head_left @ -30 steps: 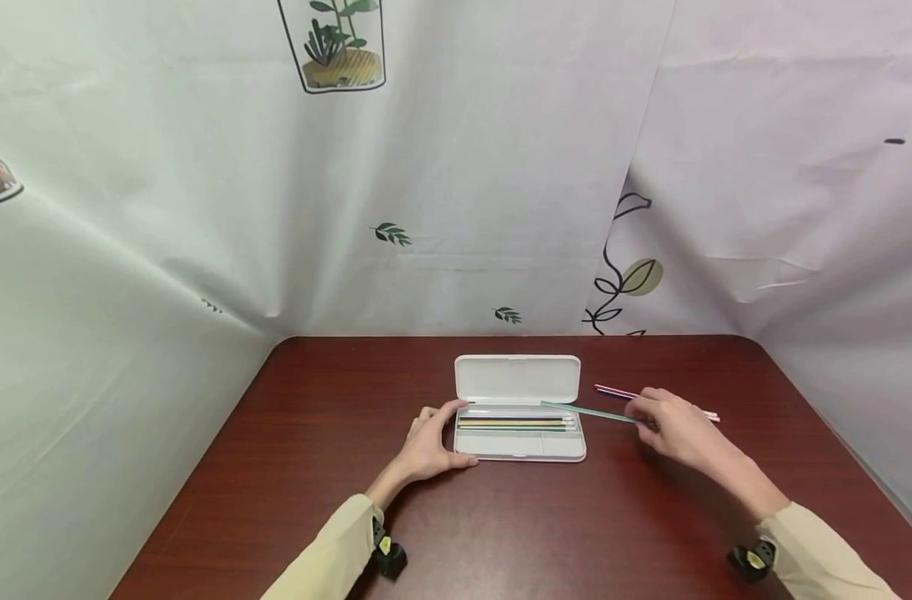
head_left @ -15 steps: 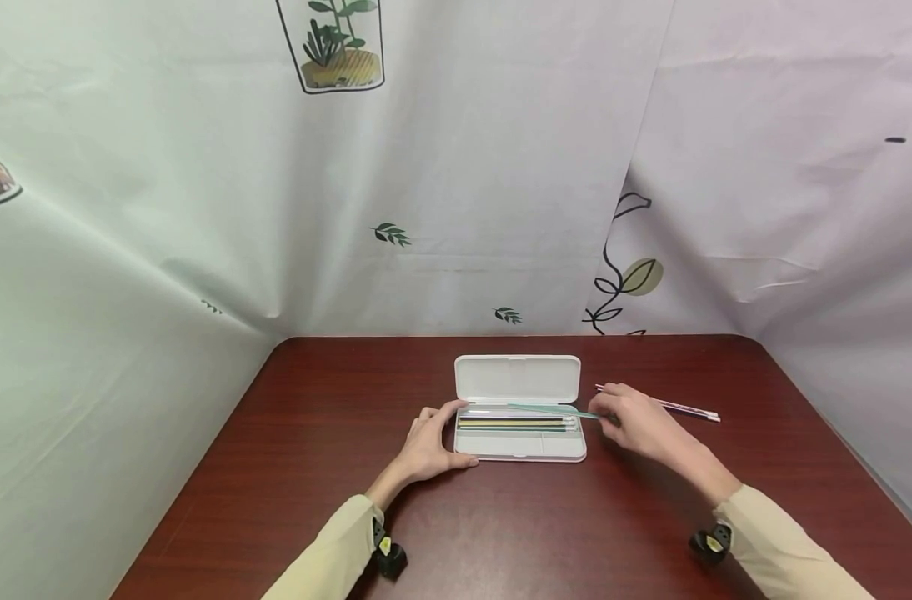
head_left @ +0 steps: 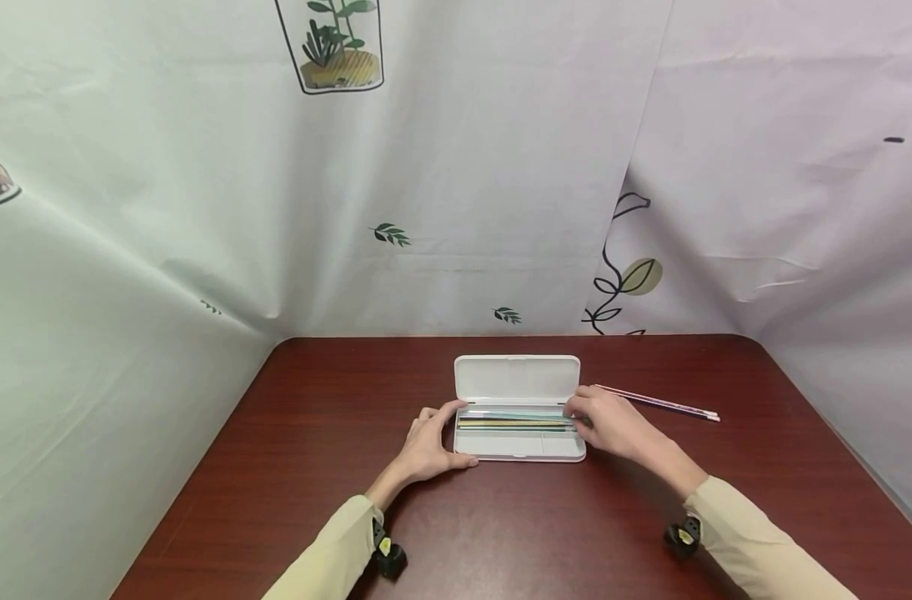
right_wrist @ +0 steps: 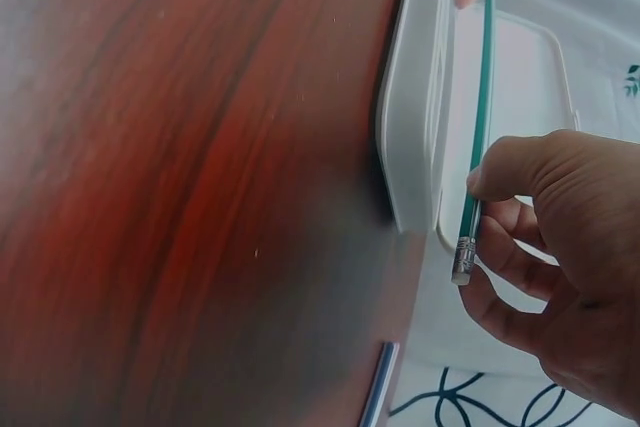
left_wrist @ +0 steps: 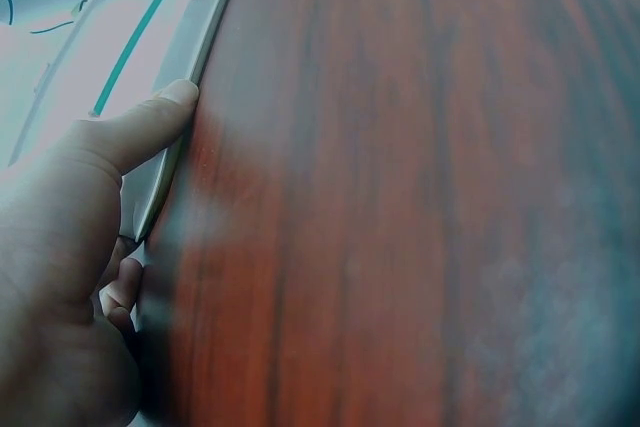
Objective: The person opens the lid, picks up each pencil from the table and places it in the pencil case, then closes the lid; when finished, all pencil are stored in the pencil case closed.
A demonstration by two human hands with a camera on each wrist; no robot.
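A white pencil case [head_left: 501,447] lies with its lid [head_left: 516,377] raised at the back. My left hand [head_left: 424,444] holds its left end, thumb at the front edge and a finger near the back corner; the left wrist view shows that thumb [left_wrist: 150,129] on the rim. Between thumb and fingers my right hand [head_left: 613,421] pinches a green pencil [right_wrist: 484,97] near its metal-and-eraser end. The pencil reaches lengthwise over the case, above its rim in the right wrist view. Several pencils [head_left: 501,422], one yellowish, lie in the case's long compartment.
More pencils [head_left: 677,407] with pale ends lie on the dark red wooden table [head_left: 351,392], right of the case and behind my right wrist. A white printed cloth [head_left: 456,208] hangs along the table's back and sides.
My right hand has moved left with the green pencil, from beside the loose pencils to the case's right end. The pencil now lines up with the case. My left hand stays put.
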